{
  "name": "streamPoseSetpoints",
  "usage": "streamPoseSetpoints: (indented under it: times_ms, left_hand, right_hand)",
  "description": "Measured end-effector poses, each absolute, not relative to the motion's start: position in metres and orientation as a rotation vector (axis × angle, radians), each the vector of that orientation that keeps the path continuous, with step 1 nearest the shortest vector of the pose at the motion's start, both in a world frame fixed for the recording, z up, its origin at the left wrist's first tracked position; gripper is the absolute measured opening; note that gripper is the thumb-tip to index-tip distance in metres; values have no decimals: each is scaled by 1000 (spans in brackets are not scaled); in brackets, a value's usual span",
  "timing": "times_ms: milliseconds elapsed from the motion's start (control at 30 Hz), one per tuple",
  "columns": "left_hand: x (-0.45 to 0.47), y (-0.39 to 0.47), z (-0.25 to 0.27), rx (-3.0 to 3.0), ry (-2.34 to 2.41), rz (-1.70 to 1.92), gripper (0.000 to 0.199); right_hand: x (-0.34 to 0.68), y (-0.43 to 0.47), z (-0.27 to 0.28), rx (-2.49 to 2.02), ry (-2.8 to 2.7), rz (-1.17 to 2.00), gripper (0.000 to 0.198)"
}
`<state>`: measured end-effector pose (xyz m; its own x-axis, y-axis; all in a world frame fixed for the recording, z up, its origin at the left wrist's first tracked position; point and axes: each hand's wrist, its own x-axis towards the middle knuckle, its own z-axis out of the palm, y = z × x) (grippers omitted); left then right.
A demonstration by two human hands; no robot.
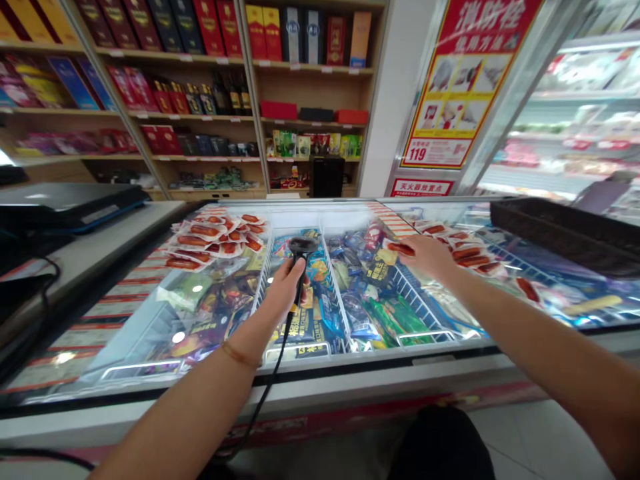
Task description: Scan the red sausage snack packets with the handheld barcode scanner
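My left hand [286, 285] is closed around the handle of a black corded barcode scanner [303, 247], held over the middle of the chest freezer. From its grip a cable runs down past the freezer's front edge. Over to the right, my right hand [429, 257] pinches a packaged sausage [401, 249] in clear wrap. More wrapped sausages [467, 253] lie on the glass just right of that hand. Another pile of wrapped sausages [215, 237] rests on the glass at the left. One single sausage pack [527, 289] lies apart, farther right.
Below the glass, wire baskets [334, 287] hold bagged frozen goods. A black tray [565, 233] sits on the freezer's right end. At the left is a counter [100, 250] with a dark flat device [75, 203]. Shelves of boxes and bottles [313, 87] stand behind.
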<state>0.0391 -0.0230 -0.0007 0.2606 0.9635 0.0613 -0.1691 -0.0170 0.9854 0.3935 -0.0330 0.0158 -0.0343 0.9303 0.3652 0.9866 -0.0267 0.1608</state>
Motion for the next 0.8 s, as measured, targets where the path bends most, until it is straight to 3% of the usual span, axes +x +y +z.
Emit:
streamPoseSetpoints:
  times_ms: [267, 500, 800]
  left_hand:
    - [34, -20, -4, 1199, 878, 1116, 51]
    - [35, -25, 0, 1157, 850, 1005, 48]
    - [30, -30, 4, 1301, 765, 937, 43]
  right_hand:
    - [275, 34, -20, -1802, -2071, -118, 46]
    - [291, 30, -33, -1823, -2004, -85, 41]
    - [285, 31, -31, -1461, -1754, -75, 33]
